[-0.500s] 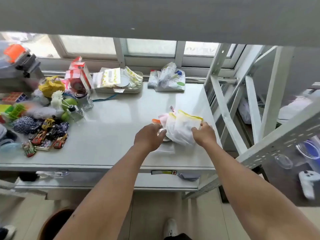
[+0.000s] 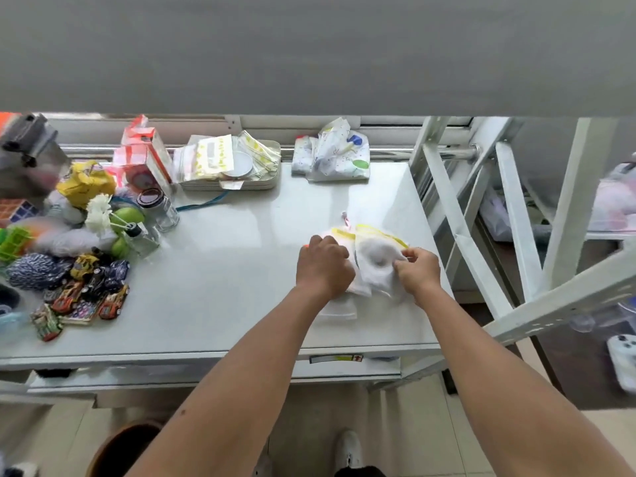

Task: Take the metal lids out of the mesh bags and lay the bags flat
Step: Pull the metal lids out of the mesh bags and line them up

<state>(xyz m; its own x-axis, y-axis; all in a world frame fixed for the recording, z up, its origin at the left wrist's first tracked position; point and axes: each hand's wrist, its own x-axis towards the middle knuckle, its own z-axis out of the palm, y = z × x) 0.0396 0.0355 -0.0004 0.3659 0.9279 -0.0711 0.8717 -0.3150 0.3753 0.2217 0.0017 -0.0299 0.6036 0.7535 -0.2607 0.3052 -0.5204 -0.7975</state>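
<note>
Your left hand (image 2: 325,266) was curled into a loose fist on the left side of the pile of mesh bags (image 2: 373,261), pressing down on it, though you could not tell if it gripped anything underneath. Your right hand (image 2: 418,271) pinched the right edge of the top bag between its fingertips (image 2: 401,265). The top bag was white with a yellow rim, and a round grey shape showed through it in the middle, likely a metal lid (image 2: 378,256), but it was too blurry to be sure. The bags were bunched up, not flat, and sat near the right end of the white table (image 2: 223,287), close to the front edge. Far to the left lay a heap of toy cars (image 2: 86,294) and a small glass jar (image 2: 161,210). At the back of the table sat a tray (image 2: 272,182) with packets on it, and beside that a folded spotted cloth (image 2: 332,156). A white metal frame (image 2: 457,232) stood just to the right of the table.
</note>
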